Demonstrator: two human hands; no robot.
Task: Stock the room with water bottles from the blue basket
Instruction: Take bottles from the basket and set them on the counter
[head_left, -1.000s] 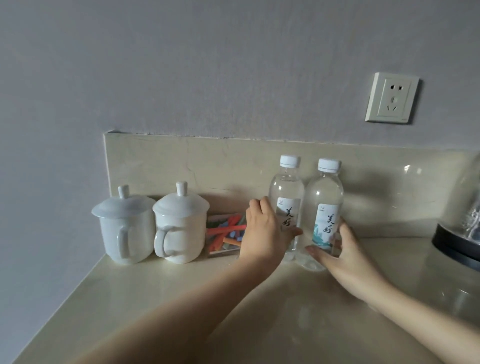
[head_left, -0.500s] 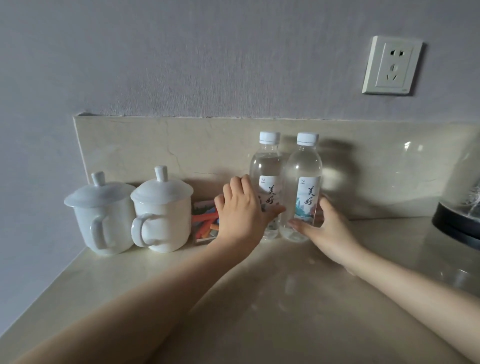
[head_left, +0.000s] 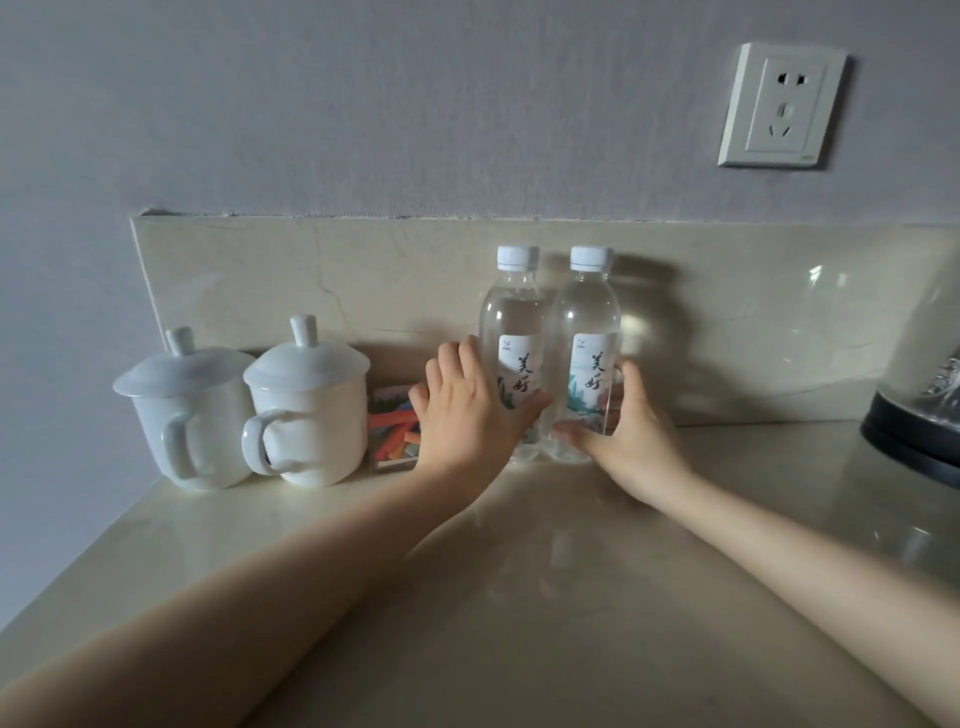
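Two clear water bottles with white caps and printed labels stand upright side by side on the beige counter (head_left: 571, 597), close to the backsplash. My left hand (head_left: 467, 415) wraps round the lower part of the left bottle (head_left: 511, 322), thumb across its front. My right hand (head_left: 623, 436) holds the base of the right bottle (head_left: 589, 332), fingers behind it and thumb in front. The two bottles touch each other. The blue basket is not in view.
Two white lidded mugs (head_left: 195, 410) (head_left: 311, 400) stand at the left by the wall. A small box of coloured sachets (head_left: 395, 431) sits between the mugs and my left hand. A kettle on a black base (head_left: 919, 431) is at the right edge. A wall socket (head_left: 779, 106) is above.
Both hands have slid the two bottles together and back toward the backsplash. The right bottle now touches the left one. The view has shifted slightly.
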